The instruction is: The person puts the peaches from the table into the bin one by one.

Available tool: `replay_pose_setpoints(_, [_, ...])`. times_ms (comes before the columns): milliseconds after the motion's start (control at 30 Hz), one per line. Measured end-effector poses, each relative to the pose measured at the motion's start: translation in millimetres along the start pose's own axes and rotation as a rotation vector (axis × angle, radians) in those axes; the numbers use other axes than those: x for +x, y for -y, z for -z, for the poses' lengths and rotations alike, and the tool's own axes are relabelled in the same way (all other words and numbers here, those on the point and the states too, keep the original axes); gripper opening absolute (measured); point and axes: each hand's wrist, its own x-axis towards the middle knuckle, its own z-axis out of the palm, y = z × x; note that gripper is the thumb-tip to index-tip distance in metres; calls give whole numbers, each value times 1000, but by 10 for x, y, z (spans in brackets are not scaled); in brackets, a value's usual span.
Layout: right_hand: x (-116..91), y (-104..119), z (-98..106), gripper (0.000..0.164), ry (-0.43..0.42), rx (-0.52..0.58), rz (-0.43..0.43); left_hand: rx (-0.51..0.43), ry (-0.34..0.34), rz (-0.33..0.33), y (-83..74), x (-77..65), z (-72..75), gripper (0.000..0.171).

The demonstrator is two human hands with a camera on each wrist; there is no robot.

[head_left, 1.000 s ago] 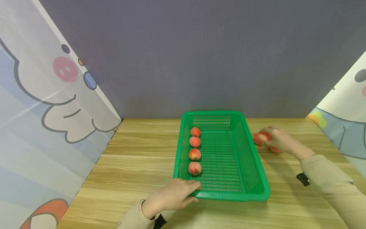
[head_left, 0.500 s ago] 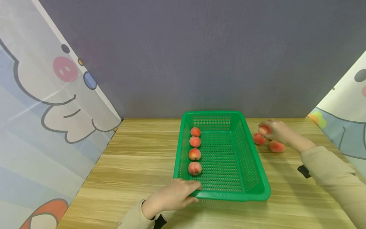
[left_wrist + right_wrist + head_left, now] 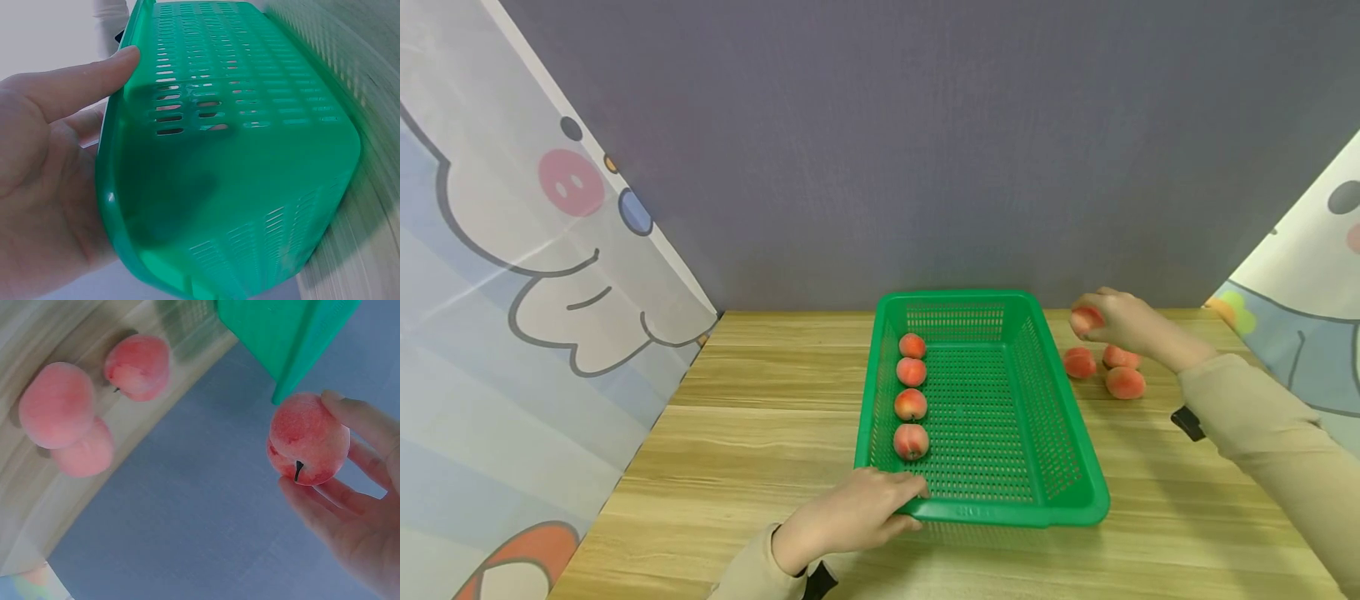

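A green perforated plastic basket (image 3: 981, 510) stands on the wooden table, a column of several peaches (image 3: 911, 405) along its left side. My left hand (image 3: 853, 512) grips its near rim at the left corner; in the left wrist view the thumb (image 3: 94, 78) lies outside the wall and the other fingers are partly hidden behind it. To the right of the basket, my right hand (image 3: 1123, 321) holds a peach (image 3: 309, 440) above the table, pinched between thumb and fingers with its dark stem showing. Below that hand lie three loose peaches: one near the basket (image 3: 1079, 363), two close together (image 3: 1125, 383).
Behind the table rises a dark grey panel (image 3: 880, 150). Cartoon-printed sheets (image 3: 512, 250) flank it on the left and right. Bare wood table (image 3: 760, 400) extends left of the basket, and the basket's right side rim stands between the loose peaches and its inside.
My right hand has lifted the peach up and slightly left, away from the others, uncovering the loose peaches beneath. The left hand and the basket stay where they were.
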Motion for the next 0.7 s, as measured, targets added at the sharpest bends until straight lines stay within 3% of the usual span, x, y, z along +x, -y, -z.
replay_pose_setpoints(700, [407,231,47,25,32,65,41,14,-11,-18,9,3,-1,22])
